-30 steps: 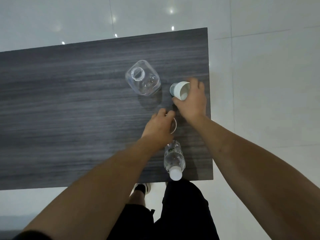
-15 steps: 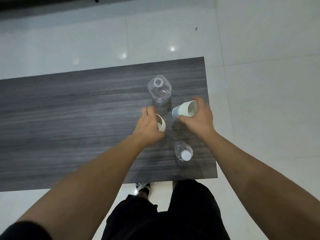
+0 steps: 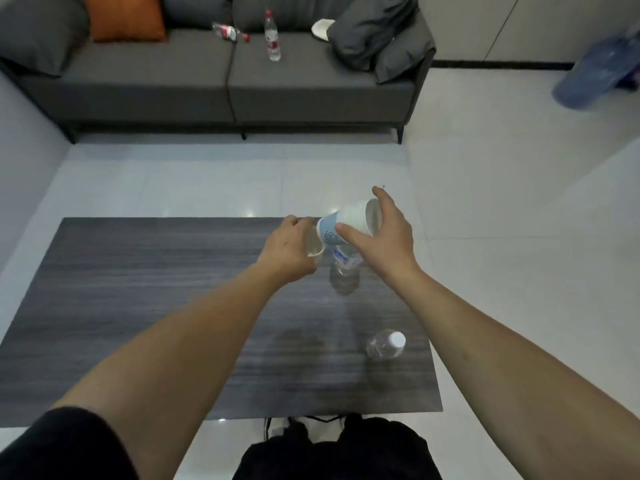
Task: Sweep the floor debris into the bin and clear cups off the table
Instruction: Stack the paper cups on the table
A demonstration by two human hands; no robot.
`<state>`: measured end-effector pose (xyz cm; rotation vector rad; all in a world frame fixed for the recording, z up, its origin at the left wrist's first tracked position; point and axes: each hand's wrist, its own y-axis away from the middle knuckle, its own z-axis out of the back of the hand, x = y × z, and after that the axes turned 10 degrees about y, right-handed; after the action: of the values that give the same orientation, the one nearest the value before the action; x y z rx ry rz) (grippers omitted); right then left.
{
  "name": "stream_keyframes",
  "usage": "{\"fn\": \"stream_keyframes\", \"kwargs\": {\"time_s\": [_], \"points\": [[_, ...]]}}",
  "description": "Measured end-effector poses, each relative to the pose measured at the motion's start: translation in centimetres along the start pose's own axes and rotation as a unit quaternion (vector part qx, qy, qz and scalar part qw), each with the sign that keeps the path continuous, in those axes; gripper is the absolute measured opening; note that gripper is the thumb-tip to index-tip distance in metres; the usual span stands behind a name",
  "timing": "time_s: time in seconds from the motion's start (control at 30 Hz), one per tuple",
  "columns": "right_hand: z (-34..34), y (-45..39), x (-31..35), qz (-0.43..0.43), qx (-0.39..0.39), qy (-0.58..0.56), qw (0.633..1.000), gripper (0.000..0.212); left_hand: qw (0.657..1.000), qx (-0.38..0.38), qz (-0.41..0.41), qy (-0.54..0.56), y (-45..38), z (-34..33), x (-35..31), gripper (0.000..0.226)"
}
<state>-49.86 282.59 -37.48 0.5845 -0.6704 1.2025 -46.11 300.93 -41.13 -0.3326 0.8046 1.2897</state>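
A: Dark wood-grain table (image 3: 138, 306) on pale tiled floor (image 3: 519, 237). Item one?

B: Paper cup (image 3: 349, 223), white with a blue base, tipped on its side above the table's far edge. Right hand (image 3: 384, 233) grips it, thumb and fingers curled round the wall.

A: Item two?

B: Second paper cup (image 3: 314, 244), just left of the first, its mouth at the first cup's base. Left hand (image 3: 289, 252) holds it, fingers wrapped round.

A: Remaining on the table?

B: Clear bottle (image 3: 343, 271), upright below the cups. Capped bottle (image 3: 386, 344), near the table's right edge. Left half of the table is bare wood.

A: Beyond the table?

B: Open tile on the far and right sides. Grey sofa (image 3: 242, 81) past that, holding an orange cushion (image 3: 126, 17) and two bottles (image 3: 272, 39).
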Motion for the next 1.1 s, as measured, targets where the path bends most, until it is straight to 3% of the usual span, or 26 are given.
{"fn": "stream_keyframes", "kwargs": {"time_s": [0.1, 0.23, 0.37, 0.5, 0.67, 0.87, 1.1], "points": [[0.1, 0.5, 3.5, 0.032, -0.002, 0.016, 0.999, 0.094, 1.000, -0.023, -0.006, -0.012, 1.0, 2.8, -1.2, 0.069], [0.0, 0.9, 6.3, 0.074, 0.041, 0.061, 0.995, 0.095, 0.997, -0.058, -0.035, -0.032, 1.9, 5.5, -2.3, 0.090], [-0.2, 0.7, 7.4, 0.079, 0.073, 0.087, 0.990, 0.098, 0.993, -0.056, -0.093, -0.054, 2.3, 6.6, -4.0, 0.087], [0.2, 0.3, 6.5, 0.071, 0.126, 0.105, 0.984, 0.111, 0.993, -0.039, -0.097, -0.047, 2.3, 6.3, -4.5, 0.084], [1.1, 1.4, 1.2, 0.023, 0.151, 0.133, 0.979, 0.128, 0.998, -0.034, -0.045, 0.032, 2.3, 3.4, -4.1, 0.077], [0.9, 4.3, -10.0, -0.107, 0.204, 0.258, 0.938, 0.121, 0.998, 0.002, 0.009, 0.061, 2.1, -2.5, -2.3, 0.074], [-2.7, 7.3, -18.1, -0.183, 0.285, 0.270, 0.901, 0.113, 0.993, 0.027, 0.054, 0.103, 1.7, -7.9, -1.1, 0.080]]}}
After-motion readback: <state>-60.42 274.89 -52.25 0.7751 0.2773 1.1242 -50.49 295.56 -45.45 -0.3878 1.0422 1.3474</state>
